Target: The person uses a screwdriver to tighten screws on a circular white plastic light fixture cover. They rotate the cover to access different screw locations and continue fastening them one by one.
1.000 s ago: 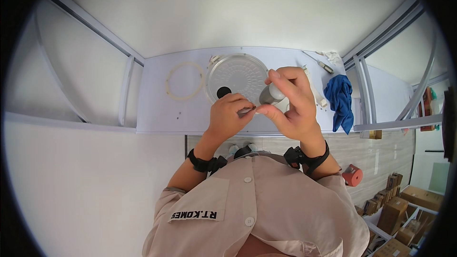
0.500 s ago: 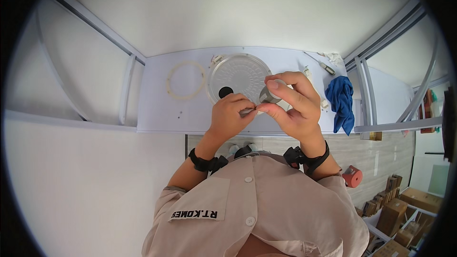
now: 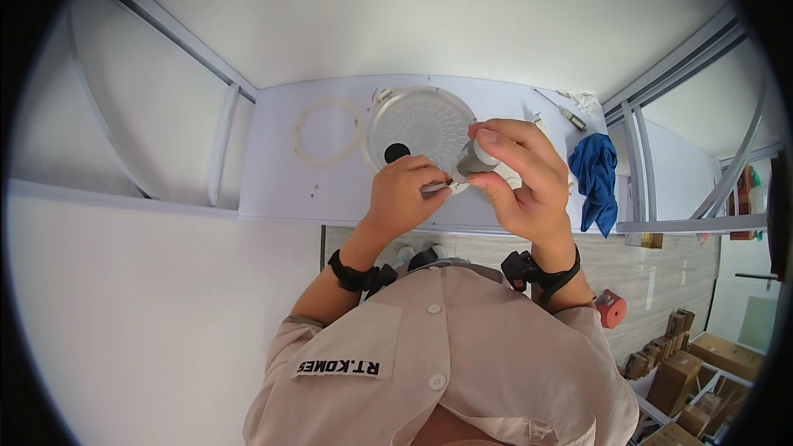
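Observation:
My right hand [image 3: 529, 177] is closed around a short grey cylinder, like a small bottle [image 3: 474, 160], with a paler end; it is held tilted above the table. Close beside it, my left hand [image 3: 406, 194] pinches a small, thin, pale piece [image 3: 434, 188] whose kind I cannot make out. The fingertips of both hands are near each other but apart. Beneath and beyond them lies a round, clear, ribbed panel [image 3: 421, 116] with a pale rim. A black disc [image 3: 396, 152] shows on the panel just past my left fingers. My hands hide the panel's near edge.
On the white table [image 3: 273, 190] a thin pale ring [image 3: 299, 144] lies to the left, near some tiny dark bits [image 3: 314, 191]. At the right are a screwdriver [image 3: 572, 119] and a crumpled blue cloth [image 3: 593, 173]. Metal frame bars [image 3: 640, 165] stand at the table's right end.
The right hand has moved slightly to the right with the grey bottle, opening a small gap from the left fingertips. The left hand keeps its pinch.

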Available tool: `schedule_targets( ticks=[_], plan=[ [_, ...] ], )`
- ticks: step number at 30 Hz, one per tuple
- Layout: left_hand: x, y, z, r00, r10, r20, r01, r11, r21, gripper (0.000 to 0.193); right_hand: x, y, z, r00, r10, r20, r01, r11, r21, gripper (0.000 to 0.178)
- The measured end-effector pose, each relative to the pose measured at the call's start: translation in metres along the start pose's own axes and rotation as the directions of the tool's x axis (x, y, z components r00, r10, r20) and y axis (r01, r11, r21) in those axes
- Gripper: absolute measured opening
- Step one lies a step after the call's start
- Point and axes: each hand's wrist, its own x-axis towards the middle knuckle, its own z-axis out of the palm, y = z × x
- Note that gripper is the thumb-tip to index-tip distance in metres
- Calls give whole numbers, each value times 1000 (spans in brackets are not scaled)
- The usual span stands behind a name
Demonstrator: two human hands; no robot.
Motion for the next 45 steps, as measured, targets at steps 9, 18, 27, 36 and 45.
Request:
schedule_targets(
  ticks=[9,18,27,36,45],
  plan=[
    [1,5,-4,1000,-18,12,18,1000,0,15,2,-6,1,997,63,45,-64,998,21,48],
    [1,2,-4,1000,-11,22,10,1000,15,16,-4,-5,4,988,114,101,-115,993,9,56],
    [-4,-4,-4,999,6,50,-4,1000,-31,26,6,-12,-7,978,134,-159,-114,985,129,83],
    [-15,-17,-29,987,-155,46,146,734,-663,55,-21,-5,-4,937,241,-254,-211,968,139,84],
    [-20,-29,-35,962,-162,-219,106,963,-248,39,-31,2,-3,934,218,-282,-187,973,133,79]
  ],
)
